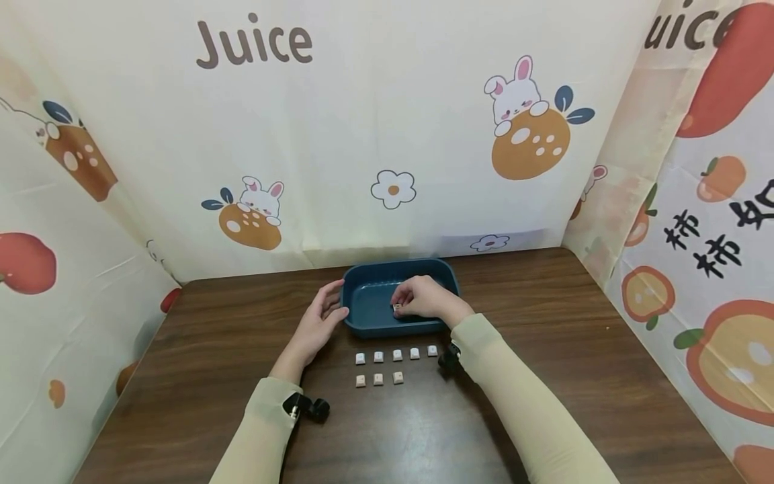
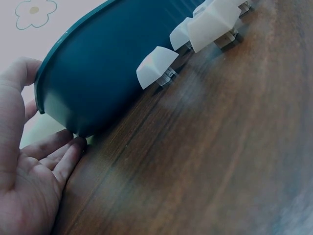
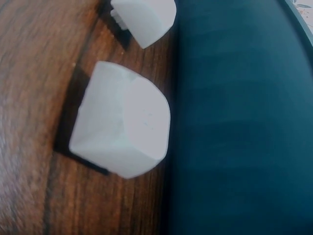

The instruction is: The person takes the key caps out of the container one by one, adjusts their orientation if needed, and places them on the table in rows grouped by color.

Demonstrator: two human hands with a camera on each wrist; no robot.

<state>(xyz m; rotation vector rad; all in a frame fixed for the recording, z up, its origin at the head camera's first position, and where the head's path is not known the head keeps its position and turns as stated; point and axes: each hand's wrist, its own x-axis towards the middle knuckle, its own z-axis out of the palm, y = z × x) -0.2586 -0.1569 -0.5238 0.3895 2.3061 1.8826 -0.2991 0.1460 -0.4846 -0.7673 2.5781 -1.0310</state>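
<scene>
A dark teal tray [image 1: 370, 331] with raised walls stands near the back of the table. Inside it, my right hand [image 1: 426, 297] pinches a small pale keycap [image 1: 397, 307] between thumb and fingers, low over the tray floor. My left hand [image 1: 320, 314] is at the tray's left end, its loosely bent fingers and thumb against the wall. In the left wrist view, one fingertip meets the rim and other fingers lie by the base. In front of the tray sit two rows of keycaps: several white ones [image 1: 397, 354] behind, three cream ones [image 1: 378, 380] nearer me.
Dark wooden table [image 1: 218, 376] runs out to both sides. A printed cloth [image 1: 338, 134] hangs behind it and along the sides. Each wrist carries a small black camera; the right one [image 1: 449, 359] is close to the end of the white row.
</scene>
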